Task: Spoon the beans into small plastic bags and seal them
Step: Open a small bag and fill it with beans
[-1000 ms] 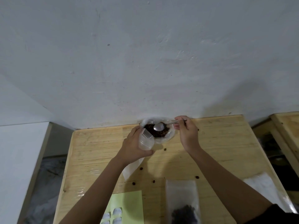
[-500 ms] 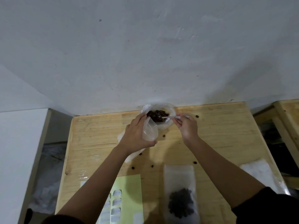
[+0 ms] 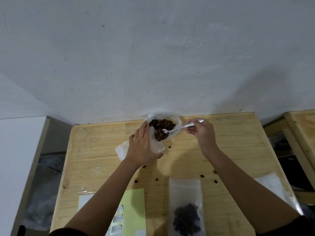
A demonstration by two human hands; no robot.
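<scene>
The left hand (image 3: 141, 147) is curled round a small plastic bag (image 3: 156, 143). The thumb is tucked beneath it and the fingers are stretched along its far side, so that the mouth is held agape against the near rim of a large clear bag (image 3: 178, 120). The small bag's closed end is seen trailing out to the left of that hand. The right hand (image 3: 202, 133) is closed in a pinch on the handle of a metal spoon (image 3: 180, 128). The spoon is laid across the large bag's rim with its bowl resting on the beans (image 3: 162, 124) heaped inside. The two hands are kept apart, with the large bag between them and just beyond.

Behind everything a white wall (image 3: 153, 57) is seen, and the large bag is pressed against its foot. The hands are held over a pale wooden counter (image 3: 238, 142). Nearer than the right hand, between the forearms, a filled bag (image 3: 185, 189) is laid flat (its dark contents gathered at the near end). Beside it, partly covered by the left forearm, a green sheet (image 3: 134, 201) bearing small white labels (image 3: 118, 218) is found. To the right of the right forearm a flat clear bag (image 3: 271, 184) is laid. Loose beans (image 3: 202, 176) are scattered over the counter between the hands and the filled bag.
</scene>
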